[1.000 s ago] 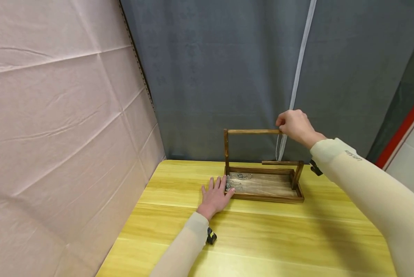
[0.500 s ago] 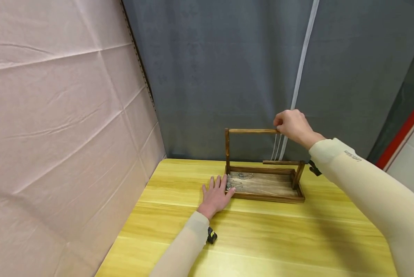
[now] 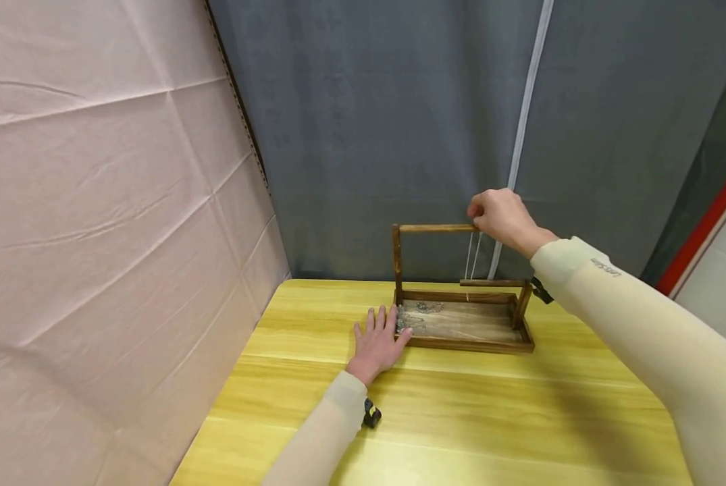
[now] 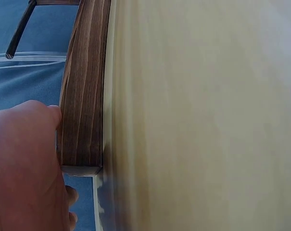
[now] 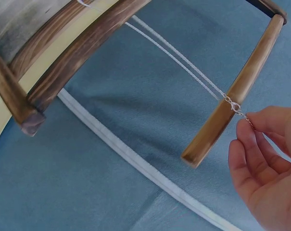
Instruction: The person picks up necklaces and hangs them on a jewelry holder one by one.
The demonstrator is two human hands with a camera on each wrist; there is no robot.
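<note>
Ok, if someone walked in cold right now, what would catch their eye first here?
Probably the right hand raised at the top bar of the wooden rack on the yellow table, pinching a thin silver chain that is draped over that bar. Next, the left hand lying flat on the table against the rack's left end, where more chains lie in the tray.
</note>
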